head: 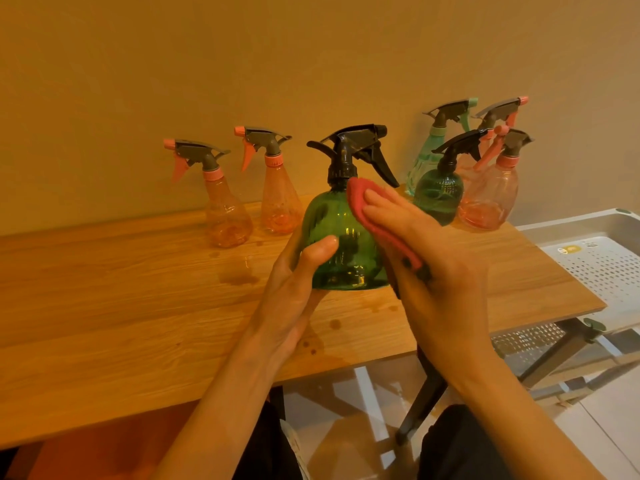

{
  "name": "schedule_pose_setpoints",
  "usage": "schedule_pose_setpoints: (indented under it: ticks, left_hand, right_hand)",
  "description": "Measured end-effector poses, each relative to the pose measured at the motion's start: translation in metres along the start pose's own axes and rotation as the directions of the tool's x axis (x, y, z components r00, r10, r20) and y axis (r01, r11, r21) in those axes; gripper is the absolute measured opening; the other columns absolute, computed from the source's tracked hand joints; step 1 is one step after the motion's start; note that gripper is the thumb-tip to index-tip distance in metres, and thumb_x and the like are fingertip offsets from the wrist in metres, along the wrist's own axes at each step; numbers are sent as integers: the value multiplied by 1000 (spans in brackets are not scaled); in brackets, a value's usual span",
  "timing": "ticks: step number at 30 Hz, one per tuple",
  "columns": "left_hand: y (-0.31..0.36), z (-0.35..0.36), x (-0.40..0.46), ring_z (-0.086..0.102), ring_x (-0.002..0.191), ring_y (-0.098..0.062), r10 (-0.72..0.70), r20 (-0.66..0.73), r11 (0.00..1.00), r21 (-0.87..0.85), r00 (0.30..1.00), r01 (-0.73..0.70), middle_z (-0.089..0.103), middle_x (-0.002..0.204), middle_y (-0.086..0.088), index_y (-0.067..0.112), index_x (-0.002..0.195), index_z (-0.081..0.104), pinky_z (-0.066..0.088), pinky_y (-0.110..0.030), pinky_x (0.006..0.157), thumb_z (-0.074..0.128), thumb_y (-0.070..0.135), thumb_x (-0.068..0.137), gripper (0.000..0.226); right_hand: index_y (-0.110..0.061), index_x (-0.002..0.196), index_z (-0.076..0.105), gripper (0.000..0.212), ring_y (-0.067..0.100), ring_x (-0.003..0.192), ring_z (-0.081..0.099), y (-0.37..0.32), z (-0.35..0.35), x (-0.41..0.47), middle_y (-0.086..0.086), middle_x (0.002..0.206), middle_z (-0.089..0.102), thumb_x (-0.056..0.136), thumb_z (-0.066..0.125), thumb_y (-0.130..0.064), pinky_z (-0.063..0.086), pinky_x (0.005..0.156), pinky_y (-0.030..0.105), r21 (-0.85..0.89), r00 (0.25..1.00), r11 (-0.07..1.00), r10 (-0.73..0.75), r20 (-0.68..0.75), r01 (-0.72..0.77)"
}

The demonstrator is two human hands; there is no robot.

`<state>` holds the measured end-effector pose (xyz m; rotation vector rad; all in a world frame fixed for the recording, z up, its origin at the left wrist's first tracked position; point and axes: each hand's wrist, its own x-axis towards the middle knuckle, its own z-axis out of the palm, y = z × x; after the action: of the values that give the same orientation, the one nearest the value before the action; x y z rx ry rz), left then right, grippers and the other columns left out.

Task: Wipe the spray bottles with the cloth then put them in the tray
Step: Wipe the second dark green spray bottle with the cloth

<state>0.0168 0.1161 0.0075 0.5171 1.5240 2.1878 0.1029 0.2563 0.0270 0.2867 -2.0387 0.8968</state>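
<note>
Wooden surface [104, 289] with wet spots; white perforated tray [602, 271] just off its right end. Green spray bottle [332, 233] upright, held above the surface — left hand [294, 282] wraps its lower left side, thumb across the front. Right hand [426, 251] presses a red cloth [360, 202] flat on the bottle's right shoulder, fingers straight. Six other bottles [227, 199] stand behind.

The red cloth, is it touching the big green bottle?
Touching. The head view shows the right hand pressing the red cloth flat against the big green bottle.
</note>
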Motion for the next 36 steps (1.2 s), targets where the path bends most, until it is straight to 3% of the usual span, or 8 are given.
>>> schedule_pose_setpoints:
  ticks: [8, 14, 16, 19, 21, 26, 31, 36]
  left_hand:
    - [2, -4, 2, 69, 102, -15, 12, -30, 1000, 27, 999, -11, 71, 118, -8, 10, 139, 57, 57, -24, 75, 73, 47, 71, 79]
    - [0, -2, -2, 69, 112, -21, 17, 31, 1000, 10, 999, -17, 68, 127, -13, 13, 142, 55, 57, -26, 81, 73, 39, 72, 76]
    - [1, -2, -3, 69, 113, -22, 21, 55, 999, 30, 998, -22, 70, 125, -9, 17, 141, 55, 58, -27, 80, 74, 38, 68, 78]
    - [2, -5, -3, 69, 116, -24, 29, 54, 998, 57, 998, -32, 71, 126, -7, 21, 141, 55, 59, -29, 82, 75, 39, 64, 81]
    - [2, -6, -3, 68, 118, -25, 37, 47, 996, 80, 998, -41, 70, 127, -7, 22, 141, 54, 59, -31, 83, 75, 41, 64, 83]
    - [-4, -5, -4, 69, 116, -21, 17, 57, 997, 68, 998, -21, 72, 124, -3, 24, 142, 53, 59, -30, 83, 75, 41, 63, 84]
    - [-1, -2, -4, 67, 118, -23, 25, 82, 995, 93, 996, -33, 70, 127, -5, 23, 141, 54, 59, -32, 86, 74, 39, 66, 80]
    - [0, -3, -2, 68, 116, -21, 28, 84, 995, 98, 996, -36, 71, 124, -4, 24, 140, 54, 59, -29, 83, 74, 41, 64, 80]
  right_hand:
    - [-2, 126, 65, 34, 22, 140, 48, -8, 7, -46, 7, 140, 60, 93, 63, 0, 39, 115, 31, -84, 997, 994, -62, 41, 65]
    - [-5, 131, 59, 43, 23, 139, 49, -5, 1, -6, 6, 141, 57, 91, 63, 12, 42, 114, 38, -28, 997, 997, -71, 19, 71]
    - [-8, 130, 61, 36, 11, 128, 57, -3, -6, 13, 0, 134, 61, 96, 60, 3, 49, 104, 31, -10, 997, 998, -68, 29, 68]
    - [-9, 127, 65, 30, -24, 88, 52, 2, -13, 28, -27, 101, 57, 98, 57, -7, 44, 76, 5, 15, 997, 1000, 12, 79, -13]
    - [-10, 125, 66, 28, -27, 79, 50, 1, -14, 27, -35, 94, 50, 99, 55, -10, 42, 70, 2, 23, 995, 999, 37, 96, -39]
    - [-22, 121, 61, 25, -9, 101, 62, -10, -22, 22, -19, 111, 64, 99, 53, -14, 46, 84, 9, 70, 996, 997, 23, 91, -30]
    - [-21, 120, 62, 24, -21, 84, 56, -7, -21, 29, -27, 98, 59, 100, 55, -11, 44, 75, 4, 45, 996, 998, 48, 77, -52]
    - [-23, 120, 62, 24, -2, 107, 63, -9, -26, 27, -14, 112, 67, 99, 53, -16, 49, 87, 14, 75, 997, 997, 25, 77, -30]
